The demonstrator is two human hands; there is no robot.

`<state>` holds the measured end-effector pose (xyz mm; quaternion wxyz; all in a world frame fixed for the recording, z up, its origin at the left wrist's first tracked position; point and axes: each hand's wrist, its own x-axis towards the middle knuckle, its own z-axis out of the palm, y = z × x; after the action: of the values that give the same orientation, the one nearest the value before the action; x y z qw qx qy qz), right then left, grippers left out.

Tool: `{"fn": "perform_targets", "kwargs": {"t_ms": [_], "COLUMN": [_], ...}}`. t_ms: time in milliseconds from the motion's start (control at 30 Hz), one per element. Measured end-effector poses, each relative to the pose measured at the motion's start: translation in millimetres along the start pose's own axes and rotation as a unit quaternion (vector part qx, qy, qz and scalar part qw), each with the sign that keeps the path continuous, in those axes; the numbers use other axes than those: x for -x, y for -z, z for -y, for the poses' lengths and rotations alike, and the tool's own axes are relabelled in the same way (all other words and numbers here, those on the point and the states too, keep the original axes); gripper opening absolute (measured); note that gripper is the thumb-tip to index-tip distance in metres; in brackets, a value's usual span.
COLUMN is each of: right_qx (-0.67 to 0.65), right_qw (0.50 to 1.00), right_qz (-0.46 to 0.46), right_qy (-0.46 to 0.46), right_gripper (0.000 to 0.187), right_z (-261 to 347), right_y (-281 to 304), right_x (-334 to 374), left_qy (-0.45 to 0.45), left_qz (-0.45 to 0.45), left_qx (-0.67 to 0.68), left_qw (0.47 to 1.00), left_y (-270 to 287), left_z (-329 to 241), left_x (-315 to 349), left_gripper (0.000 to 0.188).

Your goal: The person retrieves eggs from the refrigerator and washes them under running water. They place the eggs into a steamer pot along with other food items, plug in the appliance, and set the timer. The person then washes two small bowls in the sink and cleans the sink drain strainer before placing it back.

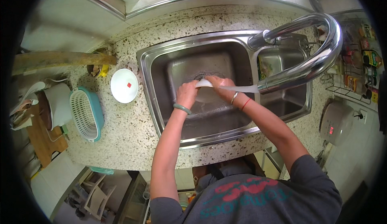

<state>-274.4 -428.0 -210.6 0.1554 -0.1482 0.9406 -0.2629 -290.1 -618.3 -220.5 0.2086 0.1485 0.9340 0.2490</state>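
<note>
Over the large basin of the steel sink (161, 115), both hands grip a white bowl (204, 83), tilted so that mostly its rim shows. My left hand (187, 93) is closed on its left side, and a green bangle circles that wrist. On the opposite side my right hand (223, 87) holds the rim, its wrist wearing a metal bangle and a red string. A stream of water (242, 89) runs from the tall chrome faucet (298, 75) onto the right hand and the bowl. Much of the bowl is hidden by the fingers.
A second white bowl (124, 86) with a red mark stands on the speckled counter (121, 143), left of the sink. Beyond it is a teal and white colander basket (86, 114). The smaller basin (282, 99) and a wire rack (346, 87) of packages lie to the right.
</note>
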Motion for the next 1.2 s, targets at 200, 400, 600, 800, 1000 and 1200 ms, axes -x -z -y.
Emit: {"fn": "perform_targets", "kwargs": {"t_ms": [200,400,600,800,1000,1200], "right_qx": [-0.261,-0.3,-0.237,-0.244,-0.391,-0.545], "right_qw": [0.949,0.901,0.914,0.916,0.847,0.708], "right_qz": [-0.15,-0.257,-0.266,-0.19,-0.109,-0.088], "right_qy": [-0.097,-0.18,-0.195,-0.255,-0.343,-0.44], "right_gripper": [0.024,0.028,0.037,0.047,0.057,0.021], "right_z": [7,23,18,22,36,-5], "right_y": [-12,-17,-15,1,11,-8], "right_x": [16,19,25,49,55,58], "left_qy": [0.282,0.324,0.308,0.225,0.143,0.247], "left_qz": [0.062,0.091,-0.038,-0.187,-0.161,0.117], "left_qx": [0.474,0.755,0.749,0.482,0.307,0.655], "left_qw": [0.832,0.563,0.586,0.826,0.927,0.705], "left_y": [-57,-75,-106,-99,-108,-62], "left_z": [23,-51,-79,-61,-29,-24], "left_x": [4,28,13,-11,-10,0], "left_gripper": [0.048,0.038,0.04,0.051,0.055,0.033]}}
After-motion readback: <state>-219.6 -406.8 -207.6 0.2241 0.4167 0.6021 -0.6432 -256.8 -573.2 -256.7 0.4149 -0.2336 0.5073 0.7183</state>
